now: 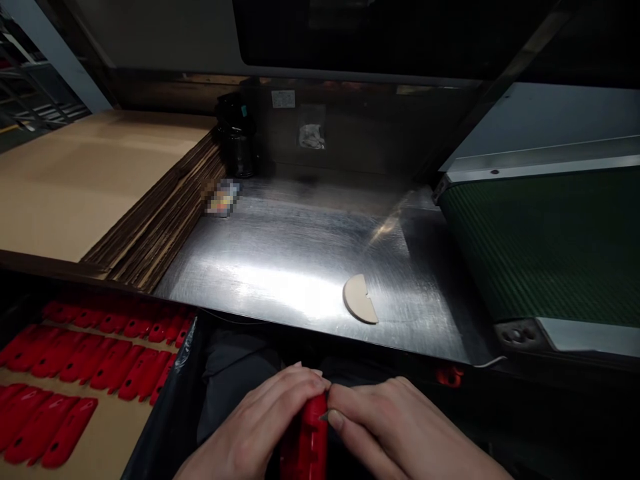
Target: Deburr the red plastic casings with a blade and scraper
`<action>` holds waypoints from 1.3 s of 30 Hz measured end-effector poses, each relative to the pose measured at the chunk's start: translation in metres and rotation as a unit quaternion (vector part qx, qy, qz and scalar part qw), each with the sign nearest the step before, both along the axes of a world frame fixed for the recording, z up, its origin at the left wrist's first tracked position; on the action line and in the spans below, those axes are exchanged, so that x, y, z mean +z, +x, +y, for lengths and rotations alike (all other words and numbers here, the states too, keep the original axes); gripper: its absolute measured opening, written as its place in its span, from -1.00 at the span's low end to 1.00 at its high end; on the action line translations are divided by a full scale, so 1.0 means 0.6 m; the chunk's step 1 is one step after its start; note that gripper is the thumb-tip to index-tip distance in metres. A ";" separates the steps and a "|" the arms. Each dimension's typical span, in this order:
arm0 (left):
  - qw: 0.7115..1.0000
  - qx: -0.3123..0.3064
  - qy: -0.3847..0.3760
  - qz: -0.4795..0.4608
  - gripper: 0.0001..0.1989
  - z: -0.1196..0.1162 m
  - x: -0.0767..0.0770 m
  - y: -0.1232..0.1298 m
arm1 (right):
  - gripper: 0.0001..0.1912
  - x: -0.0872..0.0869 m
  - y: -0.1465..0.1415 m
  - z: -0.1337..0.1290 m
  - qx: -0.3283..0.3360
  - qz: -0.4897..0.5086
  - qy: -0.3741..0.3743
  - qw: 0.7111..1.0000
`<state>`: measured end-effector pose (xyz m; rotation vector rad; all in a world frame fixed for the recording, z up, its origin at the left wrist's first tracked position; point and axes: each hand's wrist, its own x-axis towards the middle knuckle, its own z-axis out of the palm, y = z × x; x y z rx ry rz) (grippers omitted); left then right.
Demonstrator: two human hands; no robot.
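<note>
Here, at six o'clock, left hand (263,417) grasps red part (314,437), right hand (387,420) pinches pointed tool (325,416) against it, beige half-disc (359,300) at five, green belt (555,247) at three o'clock.

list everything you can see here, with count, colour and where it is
held red part: 1, red, between the hands
thin pointed tool: 1, greyish, right fingertips
red parts: many, red, three rows in bin
bin: 1, black, lower left
sheet stack: 1, tan, left
tabletop: 1, silver, centre
half-disc: 1, beige, on tabletop
black object: 1, black, beside stack
pixelated item: 1, multicoloured, by stack
label: 1, pale, back panel
clear bag: 1, whitish contents, back panel
belt: 1, green, right
small red object: 1, red, below tabletop edge
left hand: 1, bare, lower centre
right hand: 1, bare, lower centre
</note>
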<state>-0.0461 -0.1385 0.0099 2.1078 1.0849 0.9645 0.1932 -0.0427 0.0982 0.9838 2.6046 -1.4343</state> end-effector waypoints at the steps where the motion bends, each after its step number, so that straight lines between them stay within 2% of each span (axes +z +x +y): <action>1: 1.000 -0.001 0.004 0.004 -0.10 0.001 -0.003 0.001 | -0.71 0.000 0.001 0.004 0.001 0.003 -0.012 1.000; 3: 1.000 -0.002 0.002 0.009 -0.14 0.004 -0.008 0.002 | -0.64 -0.006 0.003 0.013 -0.006 0.014 -0.044 0.999; 6: 1.000 -0.007 0.003 0.007 -0.17 0.008 -0.013 0.004 | -0.55 -0.029 0.011 0.019 -0.033 0.078 -0.138 0.987; 9: 1.000 -0.004 0.005 0.013 -0.12 0.009 -0.017 0.005 | -0.55 -0.060 0.015 0.013 -0.113 0.175 -0.216 0.954; 11: 1.000 -0.001 0.003 0.014 -0.08 0.009 -0.014 0.005 | -0.54 -0.077 0.013 0.004 -0.170 0.208 -0.222 0.937; 13: 1.000 0.002 -0.009 0.020 -0.05 0.011 -0.007 0.005 | -0.56 -0.087 0.006 -0.004 -0.203 0.206 -0.205 0.935; 16: 0.998 0.004 -0.038 0.040 0.00 0.014 0.000 0.005 | -0.66 -0.093 -0.004 -0.013 -0.210 0.182 -0.158 0.948; 21: 1.000 -0.003 0.003 0.009 0.00 0.020 -0.024 0.004 | -0.71 -0.083 0.001 -0.018 -0.204 0.166 -0.093 0.960; 24: 0.999 -0.017 0.028 -0.020 -0.05 0.022 -0.033 0.002 | -0.71 -0.068 0.010 -0.021 -0.163 0.162 -0.045 0.972; 28: 0.999 -0.030 0.025 -0.029 -0.10 0.023 -0.027 0.001 | -0.61 -0.053 0.014 -0.022 -0.083 0.104 0.053 0.990; 31: 0.999 -0.028 0.033 -0.020 -0.14 0.022 -0.022 0.001 | -0.55 -0.052 0.013 -0.020 -0.036 0.062 0.125 0.990; 35: 0.999 -0.016 0.048 -0.011 -0.16 0.020 -0.019 0.001 | -0.54 -0.052 0.007 -0.015 -0.012 0.052 0.197 0.979; 39: 0.999 -0.015 0.038 -0.009 -0.14 0.021 -0.015 0.000 | -0.56 -0.050 0.003 -0.012 -0.007 0.057 0.218 0.974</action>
